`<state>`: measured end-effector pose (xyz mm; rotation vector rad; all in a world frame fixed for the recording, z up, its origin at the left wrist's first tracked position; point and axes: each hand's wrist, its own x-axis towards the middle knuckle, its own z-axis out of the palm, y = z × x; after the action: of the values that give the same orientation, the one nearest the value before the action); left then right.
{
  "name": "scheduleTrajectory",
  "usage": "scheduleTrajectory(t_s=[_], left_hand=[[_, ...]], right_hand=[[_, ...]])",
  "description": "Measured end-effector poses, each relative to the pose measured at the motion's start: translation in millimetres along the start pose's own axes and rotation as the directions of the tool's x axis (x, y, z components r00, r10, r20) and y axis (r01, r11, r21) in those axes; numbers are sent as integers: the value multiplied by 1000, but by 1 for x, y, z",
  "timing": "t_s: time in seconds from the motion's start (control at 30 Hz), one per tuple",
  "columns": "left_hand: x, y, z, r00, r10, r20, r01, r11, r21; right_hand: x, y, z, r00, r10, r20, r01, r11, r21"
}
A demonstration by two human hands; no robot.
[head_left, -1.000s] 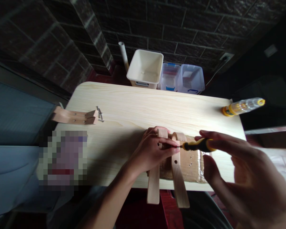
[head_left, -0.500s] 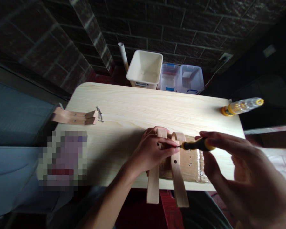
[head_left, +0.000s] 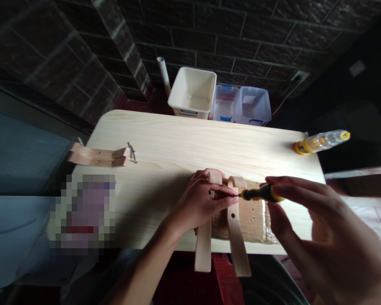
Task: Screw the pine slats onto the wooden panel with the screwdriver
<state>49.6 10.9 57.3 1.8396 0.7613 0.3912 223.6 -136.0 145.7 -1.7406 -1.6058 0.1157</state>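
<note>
My left hand grips the upper ends of two pale wooden slats that lie over a brown cardboard-wrapped block near the table's front edge. The slats stick out past the edge toward me. My right hand holds a yellow-and-black screwdriver sideways, its tip pointing left at the slat by my left fingers. The screw itself is hidden.
The light wooden table carries a second slat assembly and loose screws at the left, and a clear-and-yellow screwdriver at the right. A cream bin and clear boxes stand beyond the far edge. A blurred patch covers the near left corner.
</note>
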Motion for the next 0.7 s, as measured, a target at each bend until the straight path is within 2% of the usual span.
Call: scheduleTrajectory(t_s=[0.2,0.37,0.57,0.7], left_hand=[[0,-1,0,1000,14,11,-14,1000,4],[0,0,0,1000,14,6,-14,1000,9],[1,0,0,1000,6,-3,-6,1000,4],[1,1,-1,1000,18,12,-18,1000,12]], right_hand=[[2,-1,-1,998,32,53,-31,999,-11],[3,-6,3,999,45,-11,-45,998,42],[5,-5,4,999,33,-4,-33,999,44],[6,-11,5,998,70,-2,-70,995,68]])
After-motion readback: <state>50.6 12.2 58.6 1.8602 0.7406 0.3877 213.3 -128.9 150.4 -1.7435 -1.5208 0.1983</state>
